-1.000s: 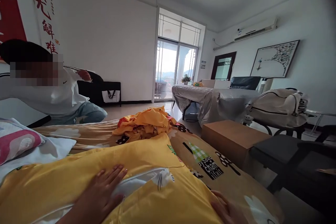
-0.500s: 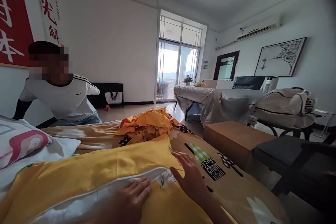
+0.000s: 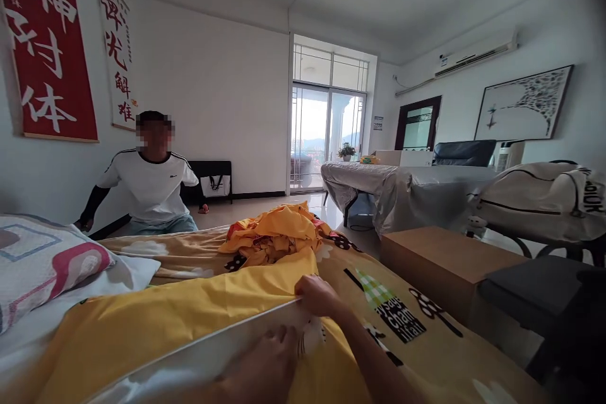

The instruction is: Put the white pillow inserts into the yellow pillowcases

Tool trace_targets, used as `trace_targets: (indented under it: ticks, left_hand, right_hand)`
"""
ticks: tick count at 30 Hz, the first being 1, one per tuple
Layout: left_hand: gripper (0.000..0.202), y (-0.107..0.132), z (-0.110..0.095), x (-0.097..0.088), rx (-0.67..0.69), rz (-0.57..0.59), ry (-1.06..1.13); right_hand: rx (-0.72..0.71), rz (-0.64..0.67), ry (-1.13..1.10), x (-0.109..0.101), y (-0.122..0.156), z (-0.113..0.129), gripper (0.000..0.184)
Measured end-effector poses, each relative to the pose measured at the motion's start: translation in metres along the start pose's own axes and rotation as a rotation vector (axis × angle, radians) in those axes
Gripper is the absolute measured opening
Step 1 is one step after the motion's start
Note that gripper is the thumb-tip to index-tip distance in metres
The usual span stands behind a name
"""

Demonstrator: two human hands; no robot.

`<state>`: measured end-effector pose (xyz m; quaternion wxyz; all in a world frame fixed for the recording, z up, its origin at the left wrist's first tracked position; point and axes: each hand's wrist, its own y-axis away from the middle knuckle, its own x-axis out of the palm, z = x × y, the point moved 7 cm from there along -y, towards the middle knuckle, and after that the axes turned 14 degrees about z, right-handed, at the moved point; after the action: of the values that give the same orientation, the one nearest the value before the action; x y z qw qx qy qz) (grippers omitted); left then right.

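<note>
A yellow pillowcase (image 3: 199, 293) lies in front of me with a long opening edged in white. White pillow filling (image 3: 189, 360) shows through the opening. My right hand (image 3: 318, 295) is closed on the pillowcase's edge at the right end of the opening. My left hand (image 3: 265, 360) rests low over the white filling, close to the lower edge of the opening. Motion blurs its fingers, so their grip is unclear. A printed cat face (image 3: 310, 338) is partly visible on the yellow cloth between the hands.
A crumpled orange cloth (image 3: 274, 230) lies beyond on the brown patterned blanket (image 3: 449, 341). A patterned pillow (image 3: 47, 259) is at left. A person (image 3: 154, 183) sits behind the bed. At right are a cardboard box (image 3: 449, 252) and a dark chair (image 3: 534, 290).
My right hand has gone from lying open on the cloth to gripping the opening's edge and pulling it taut. My left hand has moved right. The camera view has tilted up and turned left.
</note>
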<state>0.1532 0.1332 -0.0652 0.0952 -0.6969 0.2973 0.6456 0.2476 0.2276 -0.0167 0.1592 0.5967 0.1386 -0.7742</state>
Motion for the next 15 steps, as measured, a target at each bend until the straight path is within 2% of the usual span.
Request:
trace_targets:
  ticks: [2,5,7,10,12,15]
  left_hand:
    - [0.058,-0.01,0.003,-0.003,-0.09,-0.023,0.037]
    - [0.063,-0.032,0.012,0.008,-0.167,0.015,0.009]
    - [0.059,-0.044,0.014,0.011,-0.112,0.004,-0.017]
    - [0.061,-0.055,0.013,0.002,0.052,-0.073,-0.012]
    - [0.062,-0.058,0.016,-0.002,0.098,-0.085,0.0]
    - [0.051,-0.061,0.023,0.002,0.101,-0.049,0.019]
  right_hand:
    - [-0.03,-0.005,0.004,-0.014,-0.008,0.003,0.02]
    - [-0.013,-0.044,-0.011,-0.008,-0.017,0.006,0.03]
    - [0.014,-0.062,-0.039,0.007,-0.022,0.006,0.032]
    - [0.037,-0.115,-0.119,0.023,-0.024,0.0,0.032]
    - [0.021,-0.191,-0.207,0.021,-0.021,-0.006,0.034]
    - [-0.012,-0.279,-0.344,0.012,-0.013,-0.015,0.038]
